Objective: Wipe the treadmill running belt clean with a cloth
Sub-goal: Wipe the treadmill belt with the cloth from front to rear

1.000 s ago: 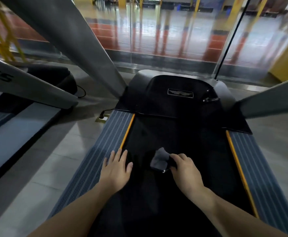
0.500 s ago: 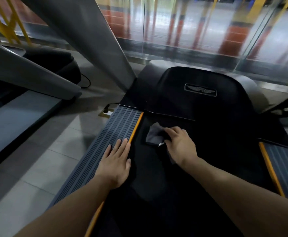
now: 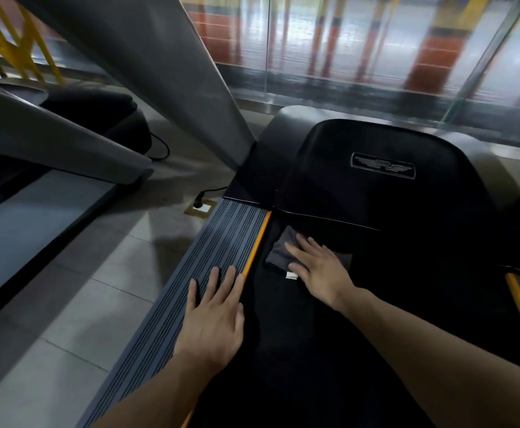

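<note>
Both hands flat, fingers straight: right hand (image 3: 320, 270) presses cloth (image 3: 280, 251) onto running belt (image 3: 283, 350); left hand (image 3: 212, 319) rests on ribbed side rail (image 3: 221, 236), motor cover (image 3: 376, 193) just beyond.

You stand on a grey tiled floor (image 3: 76, 307). A glass wall (image 3: 329, 50) runs ahead of you; a second treadmill (image 3: 30, 193) sits to your left, a yellow railing (image 3: 11, 47) behind it. Lighting dim.

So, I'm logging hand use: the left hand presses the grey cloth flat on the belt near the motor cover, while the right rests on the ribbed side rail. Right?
Not quite, the hands are swapped. The head view shows the right hand pressing the grey cloth on the belt near the motor cover; the left hand rests on the ribbed side rail.
</note>
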The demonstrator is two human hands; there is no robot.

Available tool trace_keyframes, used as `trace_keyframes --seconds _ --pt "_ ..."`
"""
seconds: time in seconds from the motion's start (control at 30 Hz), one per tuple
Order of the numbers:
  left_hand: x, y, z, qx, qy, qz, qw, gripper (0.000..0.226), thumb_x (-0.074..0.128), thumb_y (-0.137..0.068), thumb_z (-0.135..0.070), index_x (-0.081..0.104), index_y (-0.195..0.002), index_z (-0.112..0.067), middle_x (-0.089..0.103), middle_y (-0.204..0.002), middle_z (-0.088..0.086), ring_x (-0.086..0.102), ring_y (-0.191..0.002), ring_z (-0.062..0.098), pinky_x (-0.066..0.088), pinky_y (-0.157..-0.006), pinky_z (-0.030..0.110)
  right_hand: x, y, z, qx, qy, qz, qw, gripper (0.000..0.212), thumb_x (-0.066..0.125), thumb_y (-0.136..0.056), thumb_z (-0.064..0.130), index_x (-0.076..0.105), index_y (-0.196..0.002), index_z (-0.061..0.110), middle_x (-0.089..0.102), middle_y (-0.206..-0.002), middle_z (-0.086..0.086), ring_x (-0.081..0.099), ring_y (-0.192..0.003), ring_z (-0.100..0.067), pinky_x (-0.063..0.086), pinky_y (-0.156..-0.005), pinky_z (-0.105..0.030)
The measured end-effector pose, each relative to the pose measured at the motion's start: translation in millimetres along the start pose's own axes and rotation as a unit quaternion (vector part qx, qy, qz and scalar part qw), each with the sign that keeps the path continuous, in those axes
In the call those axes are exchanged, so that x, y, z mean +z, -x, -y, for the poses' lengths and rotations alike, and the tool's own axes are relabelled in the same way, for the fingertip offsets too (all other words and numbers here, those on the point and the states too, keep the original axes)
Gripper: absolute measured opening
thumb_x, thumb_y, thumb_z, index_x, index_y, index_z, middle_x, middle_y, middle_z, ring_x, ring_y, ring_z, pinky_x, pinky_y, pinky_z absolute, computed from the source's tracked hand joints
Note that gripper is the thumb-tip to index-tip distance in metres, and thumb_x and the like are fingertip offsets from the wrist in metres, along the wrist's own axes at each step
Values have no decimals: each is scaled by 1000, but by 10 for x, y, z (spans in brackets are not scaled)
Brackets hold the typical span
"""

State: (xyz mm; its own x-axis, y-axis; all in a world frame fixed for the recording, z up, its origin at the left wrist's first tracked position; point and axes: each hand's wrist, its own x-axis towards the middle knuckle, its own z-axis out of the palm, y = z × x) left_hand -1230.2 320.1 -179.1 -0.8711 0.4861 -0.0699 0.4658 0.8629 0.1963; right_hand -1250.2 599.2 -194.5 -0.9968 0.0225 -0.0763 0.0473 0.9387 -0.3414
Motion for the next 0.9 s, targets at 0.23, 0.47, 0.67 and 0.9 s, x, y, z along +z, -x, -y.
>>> trace_keyframes --seconds 0.23,0.47,0.67,0.9 --pt "-11 -34 -17 -1 -26 -4 1000 63 15 -104 -43 -15 -159 -35 -26 -165 -15 -33 -149 14 -14 -124 52 -28 -522 -61 -44 37 -124 991 41 54 -102 40 58 -141 28 53 -146 -2 43 -129 -32 42 -105 -51" --pt "7 -56 20 -16 37 -17 999 68 5 -94 -42 2 -162 -35 -9 -168 -21 -24 -151 3 -14 -125 47 64 -391 81 -89 -18 -155 984 32 64 -97 24 67 -129 19 61 -123 -3 52 -103 -29 49 -91 -47" --pt "-19 -63 6 -22 62 -22 998 71 -1 -93 -44 13 -162 -34 -5 -167 -21 -19 -152 2 -10 -126 45 233 523 368 -232 -33 -112 966 35 58 -101 34 62 -135 26 56 -125 3 52 -109 -21 45 -94 -33" --pt "-6 -79 -1 -24 43 -16 999 71 3 -91 -47 11 -161 -36 -6 -168 -20 -21 -152 4 -12 -125 47 -111 -793 13 -91 49 -195 975 26 59 -99 29 71 -119 19 58 -113 -10 52 -95 -35 51 -83 -47"
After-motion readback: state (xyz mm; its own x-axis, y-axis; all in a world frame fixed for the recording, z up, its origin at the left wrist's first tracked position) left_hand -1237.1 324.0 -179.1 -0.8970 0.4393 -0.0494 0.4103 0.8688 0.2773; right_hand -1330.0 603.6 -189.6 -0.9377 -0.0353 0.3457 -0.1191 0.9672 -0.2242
